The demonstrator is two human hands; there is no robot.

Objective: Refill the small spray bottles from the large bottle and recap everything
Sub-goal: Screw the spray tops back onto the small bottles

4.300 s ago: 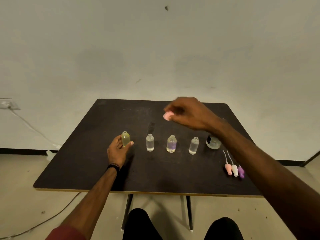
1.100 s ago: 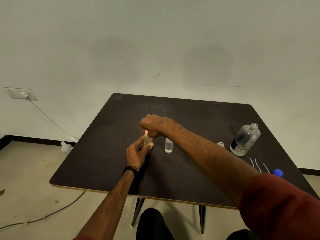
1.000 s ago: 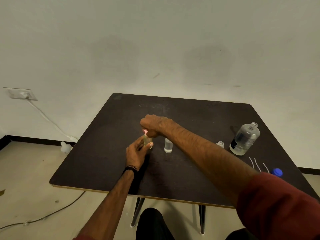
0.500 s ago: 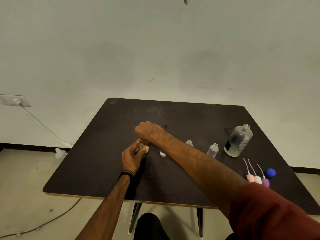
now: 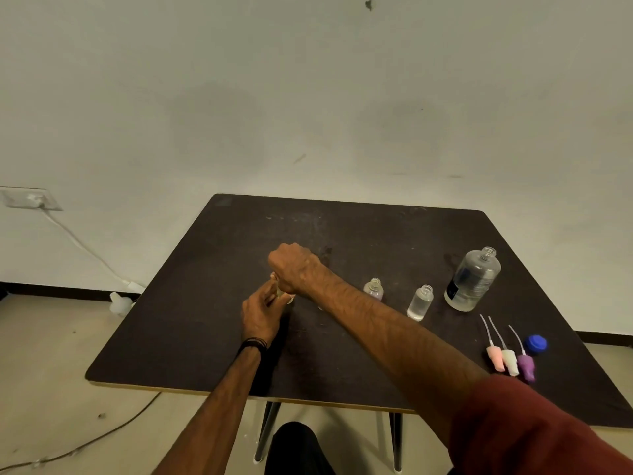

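Observation:
My left hand [image 5: 261,311] grips a small yellowish spray bottle [image 5: 287,297] standing on the dark table [image 5: 191,320]; the bottle is almost wholly hidden. My right hand [image 5: 294,267] is curled over its top, fingers closed round the pink spray cap, which is barely visible. Two uncapped small bottles, one purple-tinted [image 5: 374,289] and one clear [image 5: 420,302], stand to the right. My right forearm hides another small bottle. The large clear bottle [image 5: 473,279] stands open at the far right. Pink [image 5: 495,359], white [image 5: 510,361] and purple [image 5: 525,366] spray caps lie near the blue cap [image 5: 535,344].
A white cable runs from a wall socket [image 5: 29,197] down to the floor left of the table. My knees [image 5: 298,447] are under the table's near edge.
My right hand has lowered the pink cap fully onto the yellowish bottle and now covers it. The camera has swung slightly, bringing the loose caps into view.

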